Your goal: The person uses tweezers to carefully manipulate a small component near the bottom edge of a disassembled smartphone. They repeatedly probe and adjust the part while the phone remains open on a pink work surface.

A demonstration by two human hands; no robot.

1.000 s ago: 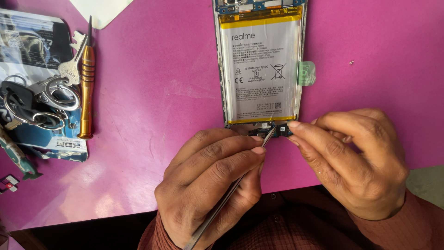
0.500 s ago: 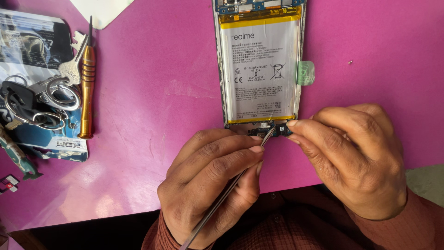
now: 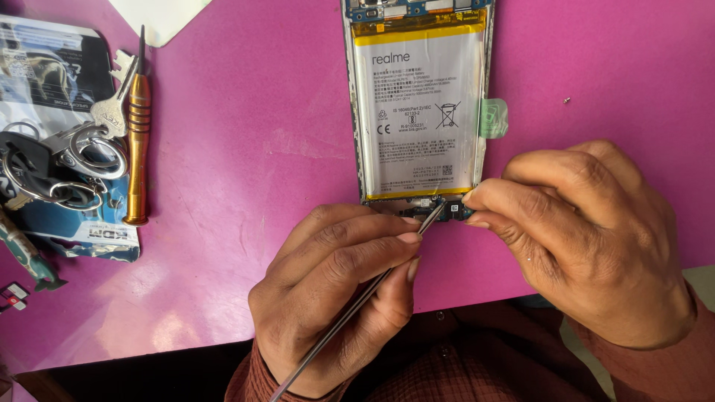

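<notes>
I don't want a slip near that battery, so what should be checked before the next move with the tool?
1. Metal tool gripped by left hand: ok.
2. Tip on the small board below the battery, not on the battery: ok.
3. Right hand steadying the opened phone at its lower end: ok.
4. Connector freed: cannot tell.
5. Loose screw apart from the hands: ok.

Bright, even daylight; soft glare patches on the pink mat (image 3: 246,149) lower left; sharp focus, slight softness at edges.
</notes>
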